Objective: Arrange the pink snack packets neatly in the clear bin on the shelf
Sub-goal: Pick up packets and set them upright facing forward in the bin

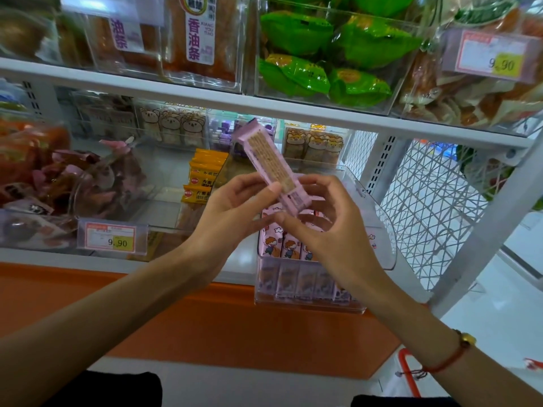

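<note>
Nearest the camera, two bare forearms reach forward; the right wrist carries a red cord bracelet (449, 358) with a gold bead. Beyond them runs an orange ledge (205, 318) below the white shelf (88, 259).

The left hand (229, 212) and right hand (326, 221) meet above the clear bin (385, 245), which juts out past the shelf front. Both hold one pink snack packet (271, 165): the left thumb presses on its near end with the left fingers (249, 183) curled behind it, and the right fingers (317, 183) curl around the same end from the other side. The packet is long and narrow, pale pink with a see-through window along its face showing tan wafer-like contents, and darker print at the near end. It tilts up and away to the left, clear of the bin.

Inside the bin, more pink packets (289, 248) stand upright side by side along the front wall, each printed with a cartoon child and clouds; their lower ends show through the front wall.

To the left on the same shelf sit a price tag (111, 237) reading 9.90, yellow packets (202, 171) in a row, and a bin of dark reddish wrappers (58, 177). Farther back stand packets with cartoon animal faces (172, 124). On the shelf above are green packets (338, 54) in a clear bin and a second 9.90 tag (493, 55). A white wire lattice panel (426, 201) closes the right side.
</note>
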A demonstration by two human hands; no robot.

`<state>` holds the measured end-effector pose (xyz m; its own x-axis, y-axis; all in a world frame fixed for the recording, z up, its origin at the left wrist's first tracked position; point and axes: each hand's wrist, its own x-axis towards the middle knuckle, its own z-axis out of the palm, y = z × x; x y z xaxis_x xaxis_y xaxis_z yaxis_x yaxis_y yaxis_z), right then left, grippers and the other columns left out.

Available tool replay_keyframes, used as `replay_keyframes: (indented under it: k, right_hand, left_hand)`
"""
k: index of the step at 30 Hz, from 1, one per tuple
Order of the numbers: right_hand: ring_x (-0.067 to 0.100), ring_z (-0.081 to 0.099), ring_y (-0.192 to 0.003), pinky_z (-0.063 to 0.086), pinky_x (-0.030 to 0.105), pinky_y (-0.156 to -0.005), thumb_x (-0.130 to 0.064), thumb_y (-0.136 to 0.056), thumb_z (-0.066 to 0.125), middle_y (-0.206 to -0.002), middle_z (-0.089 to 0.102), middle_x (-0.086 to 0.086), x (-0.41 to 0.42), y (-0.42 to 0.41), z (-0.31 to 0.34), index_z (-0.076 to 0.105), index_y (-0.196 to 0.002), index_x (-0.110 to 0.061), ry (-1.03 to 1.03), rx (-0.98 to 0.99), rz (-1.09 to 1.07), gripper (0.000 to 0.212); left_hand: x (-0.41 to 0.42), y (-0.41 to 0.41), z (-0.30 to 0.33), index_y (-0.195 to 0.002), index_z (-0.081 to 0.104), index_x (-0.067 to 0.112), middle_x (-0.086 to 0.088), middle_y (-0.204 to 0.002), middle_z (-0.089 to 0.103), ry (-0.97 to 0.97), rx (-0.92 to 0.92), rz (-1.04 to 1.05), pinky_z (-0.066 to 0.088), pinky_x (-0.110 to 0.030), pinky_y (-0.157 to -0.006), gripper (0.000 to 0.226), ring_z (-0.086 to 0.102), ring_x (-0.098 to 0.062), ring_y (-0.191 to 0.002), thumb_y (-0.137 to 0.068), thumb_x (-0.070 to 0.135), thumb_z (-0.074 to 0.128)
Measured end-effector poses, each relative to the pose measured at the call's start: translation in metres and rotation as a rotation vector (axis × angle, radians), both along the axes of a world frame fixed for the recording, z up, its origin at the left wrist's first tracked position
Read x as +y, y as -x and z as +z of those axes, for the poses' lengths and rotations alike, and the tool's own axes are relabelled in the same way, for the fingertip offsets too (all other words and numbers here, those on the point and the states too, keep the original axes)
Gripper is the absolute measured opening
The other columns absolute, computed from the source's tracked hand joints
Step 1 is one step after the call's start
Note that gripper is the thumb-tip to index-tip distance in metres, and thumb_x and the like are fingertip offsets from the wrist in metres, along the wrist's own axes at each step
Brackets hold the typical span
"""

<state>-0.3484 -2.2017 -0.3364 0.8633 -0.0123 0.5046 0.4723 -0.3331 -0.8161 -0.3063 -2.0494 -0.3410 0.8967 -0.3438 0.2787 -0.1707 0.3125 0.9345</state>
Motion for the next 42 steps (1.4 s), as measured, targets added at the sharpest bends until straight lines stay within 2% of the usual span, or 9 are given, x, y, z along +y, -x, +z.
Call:
replay_keyframes:
  k: [6, 9, 13, 17, 20, 25, 30, 36, 42]
  right_hand:
    - [0.012, 0.066, -0.080, 0.052, 0.022, -0.070, -0.032, -0.076, 0.063, -0.088, 0.070, 0.000, -0.007, -0.008, 0.001, 0.063, -0.112, -0.015, -0.339, 0.314, 0.211, 0.040]
    - [0.013, 0.064, -0.075, 0.053, 0.021, -0.066, -0.033, -0.079, 0.059, -0.083, 0.069, 0.002, -0.011, -0.008, 0.000, 0.066, -0.108, -0.013, -0.389, 0.426, 0.255, 0.036]
    - [0.018, 0.068, -0.088, 0.056, 0.026, -0.075, -0.034, -0.071, 0.070, -0.107, 0.067, 0.006, -0.013, -0.008, -0.001, 0.062, -0.119, -0.019, -0.412, 0.354, 0.199, 0.052]
    - [0.008, 0.068, -0.091, 0.056, 0.023, -0.074, -0.039, -0.064, 0.075, -0.100, 0.067, -0.019, -0.013, -0.006, -0.001, 0.063, -0.105, -0.031, -0.133, 0.164, 0.045, 0.043]
    - [-0.005, 0.064, -0.084, 0.051, 0.010, -0.066, -0.035, -0.070, 0.073, -0.094, 0.067, -0.015, -0.012, -0.008, -0.005, 0.061, -0.101, -0.030, -0.014, 0.110, -0.034, 0.034]
    - [0.007, 0.064, -0.094, 0.055, 0.025, -0.079, -0.039, -0.075, 0.071, -0.108, 0.065, -0.005, -0.011, -0.011, -0.007, 0.059, -0.108, -0.029, 0.101, 0.126, -0.080, 0.036]
    - [0.004, 0.057, -0.099, 0.051, 0.024, -0.086, -0.018, -0.087, 0.065, -0.108, 0.059, -0.012, -0.021, -0.045, 0.004, 0.050, -0.124, -0.027, 0.294, 0.154, -0.117, 0.041]
    - [0.018, 0.055, -0.108, 0.047, 0.035, -0.093, -0.016, -0.097, 0.044, -0.132, 0.053, 0.008, -0.039, -0.136, -0.005, 0.045, -0.133, -0.017, 0.711, 0.262, -0.173, 0.036]
    - [0.032, 0.015, -0.143, 0.020, 0.051, -0.111, -0.029, -0.099, 0.029, -0.157, 0.021, 0.009, -0.035, -0.203, -0.024, 0.032, -0.146, -0.025, 1.083, 0.346, -0.162, 0.046]
  left_hand:
    - [0.006, -0.003, 0.007, -0.131, 0.047, 0.016, -0.004, -0.112, 0.068, -0.014, -0.035, 0.081, 0.056, -0.027, -0.084, 0.066, 0.067, -0.016, -0.104, -0.071, 0.032, 0.071]
    - [0.015, -0.004, 0.011, -0.132, 0.049, 0.022, -0.003, -0.111, 0.070, 0.013, -0.036, 0.019, 0.055, -0.025, -0.085, 0.065, 0.068, -0.016, -0.104, -0.071, 0.030, 0.069]
    - [0.015, 0.003, 0.010, -0.117, 0.057, 0.013, -0.003, -0.103, 0.073, -0.015, -0.059, 0.145, 0.055, -0.018, -0.075, 0.053, 0.070, -0.015, -0.097, -0.069, 0.032, 0.072]
    - [0.011, 0.011, 0.009, -0.109, 0.059, 0.007, 0.002, -0.092, 0.074, -0.007, -0.065, 0.269, 0.054, -0.015, -0.066, 0.055, 0.071, -0.008, -0.086, -0.065, 0.037, 0.073]
    - [0.013, 0.016, 0.011, -0.110, 0.060, 0.016, 0.007, -0.096, 0.073, -0.075, -0.168, 0.263, 0.056, -0.018, -0.071, 0.053, 0.070, -0.007, -0.090, -0.065, 0.040, 0.073]
    - [0.021, 0.013, 0.014, -0.107, 0.060, 0.026, 0.012, -0.101, 0.072, -0.164, -0.339, 0.232, 0.055, -0.018, -0.078, 0.036, 0.069, -0.006, -0.096, -0.073, 0.033, 0.069]
    - [0.022, -0.018, 0.015, -0.106, 0.059, 0.014, 0.002, -0.100, 0.071, 0.002, -0.300, 0.378, 0.056, -0.017, -0.074, 0.037, 0.071, -0.009, -0.091, -0.073, 0.019, 0.073]
    - [0.006, -0.072, 0.010, -0.101, 0.058, 0.020, 0.009, -0.093, 0.072, -0.023, -0.274, 0.413, 0.055, -0.015, -0.072, 0.040, 0.071, -0.007, -0.090, -0.066, 0.023, 0.077]
    - [-0.008, -0.112, -0.002, -0.097, 0.061, 0.026, 0.004, -0.099, 0.073, -0.049, -0.277, 0.468, 0.056, -0.018, -0.071, 0.037, 0.071, -0.009, -0.090, -0.067, 0.020, 0.082]
